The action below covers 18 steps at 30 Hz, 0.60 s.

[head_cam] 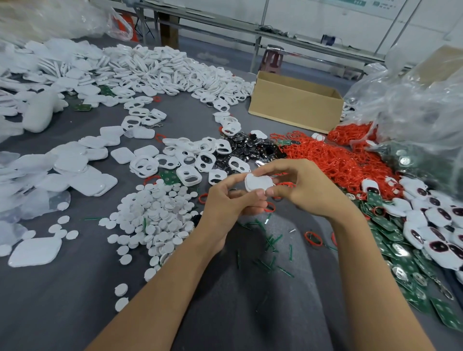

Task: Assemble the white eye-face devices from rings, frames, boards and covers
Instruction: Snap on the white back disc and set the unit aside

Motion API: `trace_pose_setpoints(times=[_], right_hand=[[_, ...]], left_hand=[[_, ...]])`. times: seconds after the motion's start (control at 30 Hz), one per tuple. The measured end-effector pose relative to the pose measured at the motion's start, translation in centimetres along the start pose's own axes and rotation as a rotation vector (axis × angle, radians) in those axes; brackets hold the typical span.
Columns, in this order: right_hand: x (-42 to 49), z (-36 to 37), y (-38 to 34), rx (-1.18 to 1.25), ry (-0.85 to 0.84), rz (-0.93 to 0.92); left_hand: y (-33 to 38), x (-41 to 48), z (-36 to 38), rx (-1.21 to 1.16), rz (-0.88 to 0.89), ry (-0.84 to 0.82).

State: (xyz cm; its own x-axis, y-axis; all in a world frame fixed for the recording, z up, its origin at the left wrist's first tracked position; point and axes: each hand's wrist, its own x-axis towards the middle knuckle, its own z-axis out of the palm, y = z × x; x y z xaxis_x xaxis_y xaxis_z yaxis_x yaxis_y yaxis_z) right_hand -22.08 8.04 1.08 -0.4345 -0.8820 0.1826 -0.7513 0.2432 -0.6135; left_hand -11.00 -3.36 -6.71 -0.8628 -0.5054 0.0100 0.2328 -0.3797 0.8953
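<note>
A green-edged sign (350, 3) at the upper edge is cut off, and its print is too blurred to be read. No legible writing can be made out on the cardboard box (295, 105) or on the green boards (400, 250).

The white device (259, 182) is held above the grey bench (75, 300), near the middle of the view. It is pinched between the left hand (225, 208) and the right hand (305, 188). The fingers of both are curled narrowly round its edges, and the thumbs meet at its near rim. Only a plain white, rounded-square surface with a thin raised edge is shown. Its underside is hidden by the fingers.

The bags at the right edge are cut off, and their contents are blurred behind the clear plastic (413, 100). Red rings (333, 160) are heaped just beyond the right hand. White frames (190, 157) with two holes are scattered behind the left hand, round white discs (155, 215) lie beside it, and finished dark-eyed pieces (436, 225) are piled on the boards.
</note>
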Motion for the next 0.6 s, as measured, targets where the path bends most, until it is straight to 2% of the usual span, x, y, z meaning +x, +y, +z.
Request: trace_pose_setpoints(times=[0.23, 0.3, 0.43, 0.6], right_hand=[[0.2, 0.4, 0.1, 0.011, 0.017, -0.023], [0.2, 0.5, 0.3, 0.105, 0.031, -0.009], [0.6, 1.2, 0.9, 0.219, 0.131, 0.145], [0.6, 2.0, 1.4, 0.517, 0.083, 0.341]], left_hand=[[0.1, 0.1, 0.4, 0.005, -0.036, 0.059], [0.1, 0.0, 0.4, 0.005, -0.033, 0.060], [-0.1, 0.0, 0.6, 0.048, -0.003, 0.077], [-0.3, 0.1, 0.7, 0.105, 0.016, 0.114]])
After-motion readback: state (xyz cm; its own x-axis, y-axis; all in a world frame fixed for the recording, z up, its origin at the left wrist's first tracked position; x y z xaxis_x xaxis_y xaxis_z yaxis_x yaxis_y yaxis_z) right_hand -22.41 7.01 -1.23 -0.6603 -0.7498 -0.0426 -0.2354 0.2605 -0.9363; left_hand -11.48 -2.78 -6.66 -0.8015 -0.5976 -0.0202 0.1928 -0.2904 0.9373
